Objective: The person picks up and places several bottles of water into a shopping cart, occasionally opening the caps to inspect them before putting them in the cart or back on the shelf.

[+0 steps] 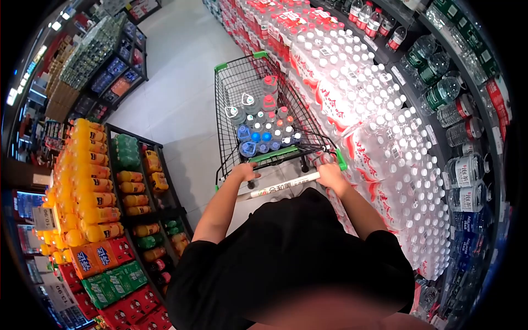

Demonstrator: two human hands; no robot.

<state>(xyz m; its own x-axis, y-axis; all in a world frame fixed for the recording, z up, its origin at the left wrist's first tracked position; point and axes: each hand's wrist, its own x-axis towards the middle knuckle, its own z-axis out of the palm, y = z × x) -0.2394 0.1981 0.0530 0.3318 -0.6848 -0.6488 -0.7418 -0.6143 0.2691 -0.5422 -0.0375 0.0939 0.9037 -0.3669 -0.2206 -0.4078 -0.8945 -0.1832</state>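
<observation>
Metal-wire cart point(236, 82); smooth handle point(280, 186); glossy plastic bottles point(269, 102); matt cloth shirt point(286, 247).

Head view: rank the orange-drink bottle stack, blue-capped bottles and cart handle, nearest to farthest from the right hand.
From the right hand:
1. Cart handle: in its grip.
2. Blue-capped bottles: ahead and left, inside the cart.
3. Orange-drink bottle stack: far left, beyond the cart.

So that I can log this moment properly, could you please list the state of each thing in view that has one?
Left hand: by the left part of the handle, grip unclear
Right hand: closed on its right end
Shopping cart: upright, partly filled
Cart bottles: standing, caps on
Wrapped bottle packs: stacked
Orange drink bottles: stacked, capped
</observation>
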